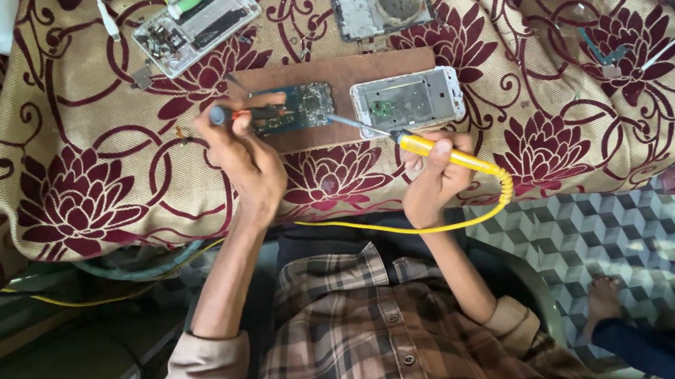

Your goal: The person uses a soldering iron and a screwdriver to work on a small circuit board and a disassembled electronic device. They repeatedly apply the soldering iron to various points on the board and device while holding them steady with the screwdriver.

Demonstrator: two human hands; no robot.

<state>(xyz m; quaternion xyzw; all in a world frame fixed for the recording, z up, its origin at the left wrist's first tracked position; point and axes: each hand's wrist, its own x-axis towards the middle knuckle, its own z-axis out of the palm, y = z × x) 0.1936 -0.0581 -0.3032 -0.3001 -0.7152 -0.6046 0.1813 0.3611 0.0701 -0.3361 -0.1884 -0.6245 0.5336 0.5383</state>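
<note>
Soldering on a bare circuit board, repair midway
Right hand [437, 174] grips yellow soldering iron [426, 147], tip at circuit board [298, 107] on wooden board [341, 70]; left hand [247, 153] pinches a tool [221, 115]; 1 phone frame [406, 101] lies open, unassembled

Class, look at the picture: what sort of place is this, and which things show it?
Probably a small phone repair bench. The right hand holds a yellow soldering iron near a circuit board, and opened phone frames lie on the flowered cloth.
</note>
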